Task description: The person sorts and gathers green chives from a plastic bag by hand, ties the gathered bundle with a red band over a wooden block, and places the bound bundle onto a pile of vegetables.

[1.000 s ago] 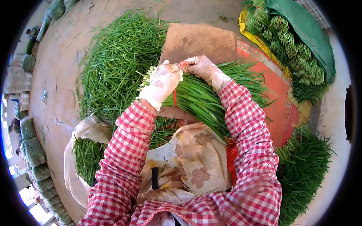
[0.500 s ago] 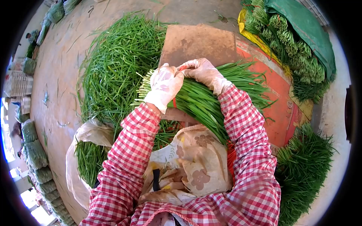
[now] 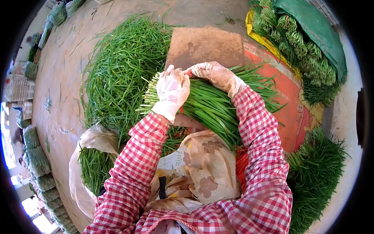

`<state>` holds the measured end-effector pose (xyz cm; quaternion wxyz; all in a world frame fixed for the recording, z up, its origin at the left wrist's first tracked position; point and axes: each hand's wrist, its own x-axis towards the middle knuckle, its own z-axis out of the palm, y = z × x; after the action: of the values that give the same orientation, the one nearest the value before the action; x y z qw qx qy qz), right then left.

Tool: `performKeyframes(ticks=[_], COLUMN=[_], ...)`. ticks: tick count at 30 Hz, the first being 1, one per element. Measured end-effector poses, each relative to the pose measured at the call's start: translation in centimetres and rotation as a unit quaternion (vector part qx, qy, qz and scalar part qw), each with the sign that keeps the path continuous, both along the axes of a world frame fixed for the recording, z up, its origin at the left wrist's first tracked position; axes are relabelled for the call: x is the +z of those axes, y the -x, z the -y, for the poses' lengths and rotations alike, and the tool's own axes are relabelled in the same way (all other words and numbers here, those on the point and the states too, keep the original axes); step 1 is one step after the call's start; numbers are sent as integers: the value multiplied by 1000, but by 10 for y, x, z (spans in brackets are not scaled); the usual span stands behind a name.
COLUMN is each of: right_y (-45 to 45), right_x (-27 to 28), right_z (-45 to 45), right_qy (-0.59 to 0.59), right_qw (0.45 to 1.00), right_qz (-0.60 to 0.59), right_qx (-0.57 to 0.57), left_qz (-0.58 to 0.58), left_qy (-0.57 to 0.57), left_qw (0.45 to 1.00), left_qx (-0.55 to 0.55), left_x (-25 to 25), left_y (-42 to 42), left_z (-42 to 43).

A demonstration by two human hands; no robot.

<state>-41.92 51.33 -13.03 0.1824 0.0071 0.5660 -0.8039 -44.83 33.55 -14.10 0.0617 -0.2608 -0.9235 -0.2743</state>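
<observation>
A bundle of long green stalks lies across the board in front of me, pale cut ends to the left and leaves to the right. Around it runs a red band, partly covered by my left hand. That gloved hand is closed at the bundle's upper edge, by the band. My right hand, in a stained glove, pinches a bit of the red band beside the left fingers. Both hands touch the top of the bundle.
Loose green stalks are heaped at the left. A brown board lies behind the bundle. Tied bundles rest under a green cover at upper right; more greens lie at lower right. A plastic bag holds stalks.
Both hands have shifted slightly downward in view, still together at the band. The left hand now covers more of the red band, and the right forearm has moved a little right.
</observation>
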Motion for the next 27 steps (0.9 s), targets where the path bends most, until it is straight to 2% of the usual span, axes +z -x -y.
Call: performKeyframes(ticks=[2, 3, 5, 7, 8, 10, 12, 14, 15, 17, 18, 20, 21, 22, 23, 24, 26, 27], right_y=[5, 7, 8, 7, 8, 12, 8, 7, 7, 5, 2, -3, -7, -9, -14, -18, -30, -40], right_x=[1, 3, 6, 8, 10, 16, 19, 19, 19, 20, 20, 17, 21, 25, 30, 33, 37, 46], right_z=[-4, -3, -1, 4, 6, 12, 18, 23, 24, 24, 25, 27, 28, 29, 31, 36, 46, 50], right_qy=[-11, -52, -93, -86, -85, -179, -151, -112, -167, -202, -232, -188, -220, -251, -309, -309, -377, -352], right_qw=[1000, 998, 994, 995, 995, 983, 987, 990, 983, 977, 970, 979, 969, 956, 937, 938, 868, 873], right_qz=[17, 25, 31, 51, 48, 45, 50, 68, 52, 40, 31, 31, -15, -62, -75, -73, -194, -201], right_qx=[22, 31, 39, 15, 15, 2, -16, -60, -51, -56, -60, -77, -108, -137, -142, -137, -259, -270], left_qz=[-10, 61, 130, -58, -61, -94, -102, -70, -71, -66, -14, 33, -30, -25, -67, -108, -103, -84], left_qy=[11, -89, -187, 17, 17, -11, -14, 35, 34, 47, 48, 80, 52, 53, 68, 83, 74, 63], left_qw=[1000, 994, 974, 998, 998, 995, 995, 997, 997, 992, 993, 993, 997, 997, 994, 989, 991, 993], left_qx=[0, 4, 8, -3, -3, 6, 5, -14, -14, -94, -104, -80, -52, -47, -51, -56, -51, -50], left_x=[-21, -28, -41, -2, -3, -5, -2, 8, 9, 12, 28, 48, 46, 41, 33, 29, 23, 18], left_y=[6, 9, 10, -4, -4, -3, -6, -9, -9, -4, -5, -1, -3, -6, -8, -10, -8, -5], left_z=[1, 1, 5, 2, 1, -1, -1, 1, 5, 13, 15, 22, 27, 29, 29, 29, 31, 32])
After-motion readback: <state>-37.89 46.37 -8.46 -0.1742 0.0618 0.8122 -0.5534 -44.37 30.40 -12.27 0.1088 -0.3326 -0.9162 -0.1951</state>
